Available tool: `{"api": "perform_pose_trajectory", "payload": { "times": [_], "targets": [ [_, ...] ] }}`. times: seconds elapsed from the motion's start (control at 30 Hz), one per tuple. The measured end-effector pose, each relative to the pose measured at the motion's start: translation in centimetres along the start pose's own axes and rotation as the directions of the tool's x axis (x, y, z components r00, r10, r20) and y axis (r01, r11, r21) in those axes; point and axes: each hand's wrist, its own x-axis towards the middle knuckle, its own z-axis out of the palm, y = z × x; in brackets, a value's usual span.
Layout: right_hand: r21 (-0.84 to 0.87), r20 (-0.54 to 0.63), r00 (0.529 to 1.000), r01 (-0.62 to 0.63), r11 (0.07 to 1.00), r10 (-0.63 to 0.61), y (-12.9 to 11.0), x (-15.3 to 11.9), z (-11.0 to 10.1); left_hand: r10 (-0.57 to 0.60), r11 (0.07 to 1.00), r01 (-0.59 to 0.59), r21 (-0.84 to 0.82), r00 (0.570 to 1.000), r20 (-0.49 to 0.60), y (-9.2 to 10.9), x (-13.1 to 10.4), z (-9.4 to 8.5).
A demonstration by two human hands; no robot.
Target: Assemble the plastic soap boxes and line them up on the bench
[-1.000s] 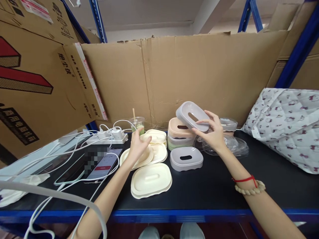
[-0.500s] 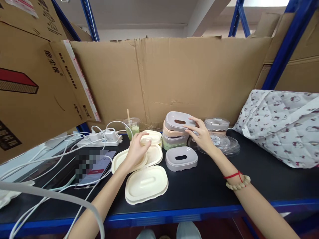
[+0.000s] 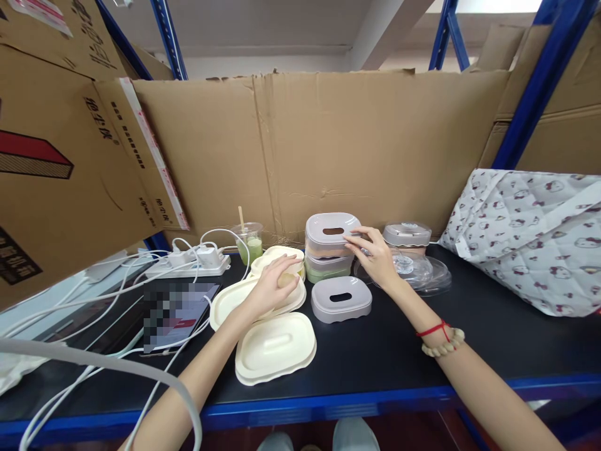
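Note:
A grey tissue-box-like cover (image 3: 323,237) with an oval slot lies level on a stack of boxes. My right hand (image 3: 373,255) holds its right edge, thumb and fingers closed on the rim. Below it the stack shows a peach band, then a grey cover over a green base (image 3: 323,272). In front sits another grey slotted cover (image 3: 342,308). My left hand (image 3: 273,283) hovers or rests over the cream oval lids (image 3: 230,304), fingers stretched out and apart; contact is unclear. One more cream lid (image 3: 276,347) lies nearest the table's front edge.
Clear plastic lids (image 3: 434,275) and a grey-and-peach box (image 3: 407,234) stand to the right, beside a quilted bag (image 3: 530,244). At left are a power strip (image 3: 188,265), loose white cables, a tablet (image 3: 181,313) and a cup of green drink (image 3: 251,247). Cardboard (image 3: 328,144) walls the back.
The grey cover in my right hand has come down from a tilt to lie flat on the stack, shifting slightly left. My left hand has moved right over the cream lids.

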Motion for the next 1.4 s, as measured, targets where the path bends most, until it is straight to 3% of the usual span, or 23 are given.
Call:
{"api": "perform_pose_trajectory", "payload": {
  "times": [0.2, 0.37, 0.53, 0.8, 0.9, 1.0, 1.1, 1.2, 1.3, 1.4],
  "targets": [
    [-0.03, 0.057, 0.998, 0.015, 0.999, -0.013, -0.1, -0.1, 0.1, 0.067, 0.997, -0.062, -0.04, 0.988, 0.14, 0.9, -0.4, -0.6],
    [-0.053, 0.058, 0.995, 0.08, 0.995, -0.077, -0.1, -0.1, 0.1, 0.048, 0.999, -0.046, -0.012, 0.978, 0.201, 1.1, -0.5, -0.6],
    [-0.072, 0.009, 0.984, 0.18, 0.981, -0.18, -0.4, -0.1, 0.0, 0.062, 0.998, -0.064, 0.007, 0.984, 0.164, 1.0, -0.4, -0.2],
    [-0.144, -0.022, 0.983, 0.175, 0.974, -0.18, -1.3, 0.2, -0.5, 0.072, 0.997, -0.074, 0.029, 0.996, 0.057, 1.1, -0.3, -0.4],
    [-0.203, -0.041, 0.996, 0.07, 0.977, -0.08, -1.0, 0.5, -1.2, 0.069, 0.997, -0.07, 0.045, 0.997, 0.017, 0.9, -0.2, -0.6],
    [-0.289, -0.106, 0.99, -0.125, 0.949, 0.098, 0.6, 0.7, -2.3, 0.07, 0.996, -0.068, 0.06, 0.997, -0.021, 0.6, -0.2, -0.7],
    [-0.353, -0.19, 0.942, -0.33, 0.875, 0.278, 3.5, 0.6, -3.8, 0.079, 0.993, -0.074, 0.087, 0.996, -0.051, 0.6, -0.2, -1.0],
    [-0.393, -0.226, 0.865, -0.502, 0.77, 0.449, 6.8, 0.3, -5.3, 0.107, 0.989, -0.099, 0.111, 0.992, -0.073, 0.8, -0.2, -1.2],
    [-0.458, -0.156, 0.839, -0.529, 0.715, 0.521, 9.7, -0.1, -6.4, 0.133, 0.985, -0.12, 0.12, 0.986, -0.101, 1.1, -0.2, -1.4],
    [-0.552, 0.034, 0.821, -0.459, 0.696, 0.569, 12.1, -0.7, -7.0, 0.136, 0.984, -0.12, 0.131, 0.983, -0.121, 0.9, -0.2, -1.5]
  ]
}}
